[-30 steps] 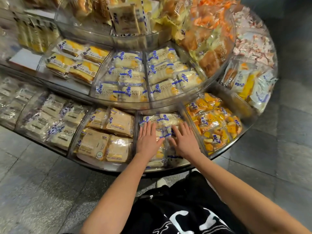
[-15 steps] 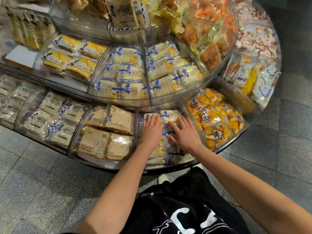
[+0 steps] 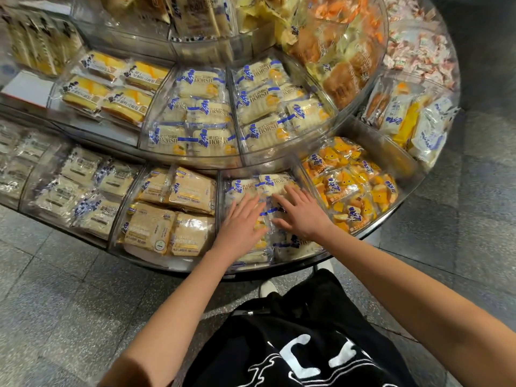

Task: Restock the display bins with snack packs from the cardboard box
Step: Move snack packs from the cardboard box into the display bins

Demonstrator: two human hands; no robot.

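Snack packs [image 3: 265, 183]: clear wrappers with blue print and pale cakes inside. They lie in the lower-tier bin directly in front of the person, piled in layers up to the front rim.
Display bin [image 3: 218, 210]: a clear wedge-shaped compartment of the round stand, in the lower tier, between the bin of beige packs and the bin of orange packs.
Left hand [image 3: 241, 222]: flat, palm down, fingers straight and close together. It presses on the packs in the left half of the bin and grips nothing.
Right hand [image 3: 303, 212]: also flat and palm down, fingers straight and a little spread. It rests on the packs in the right half, just beside the left hand, and holds nothing.
Beige packs [image 3: 167, 216]: four large ones, in the bin to the left.
Orange packs [image 3: 350, 188]: many small ones, heaped in the bin to the right.
HORSH packs [image 3: 201, 118]: the same blue print, in rows in two bins of the upper tier.
Floor [image 3: 55, 289]: grey speckled tiles.
Clothing [image 3: 293, 344]: black with white print, at the bottom edge.
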